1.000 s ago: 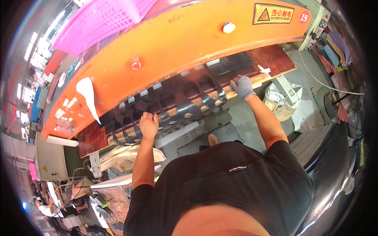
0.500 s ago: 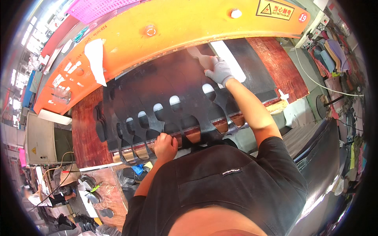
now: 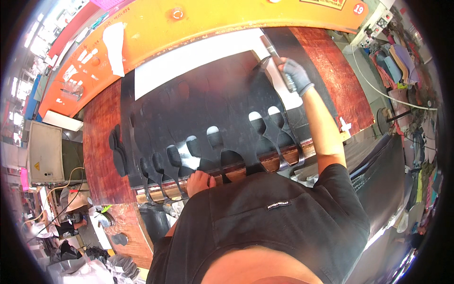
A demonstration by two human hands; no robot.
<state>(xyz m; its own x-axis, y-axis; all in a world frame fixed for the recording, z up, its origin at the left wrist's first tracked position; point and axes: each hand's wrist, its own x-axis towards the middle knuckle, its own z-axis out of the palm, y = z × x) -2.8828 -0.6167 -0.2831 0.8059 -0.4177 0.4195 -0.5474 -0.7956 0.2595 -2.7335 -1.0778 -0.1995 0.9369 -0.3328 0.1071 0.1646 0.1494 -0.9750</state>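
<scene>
A black sheet (image 3: pixel 198 102) with a row of sole-shaped cutouts along its near side lies across the work table. At the sheet's near edge, my bare left hand (image 3: pixel 199 182) has its fingers curled over the strip between cutouts, gripping it. My right hand (image 3: pixel 297 76), in a pale glove, is closed round a slim sole-shaped metal cutting die (image 3: pixel 285 78), tilted so that its edge shows. This die is above the sheet's far right part. Several black sole pieces (image 3: pixel 118 151) are stacked at the table's left.
An orange machine beam (image 3: pixel 156 28) spans the far side, with a white paper shape (image 3: pixel 113 49) on it. White backing (image 3: pixel 189 54) shows beyond the sheet. Reddish-brown board (image 3: pixel 331 71) flanks the work area. A grey cabinet (image 3: pixel 45 151) stands left; coloured material (image 3: pixel 402 66) is stacked right.
The black sheet has shifted toward me and to the right, exposing white backing behind it. My right hand has moved right, and the die has turned from flat to edge-on.
</scene>
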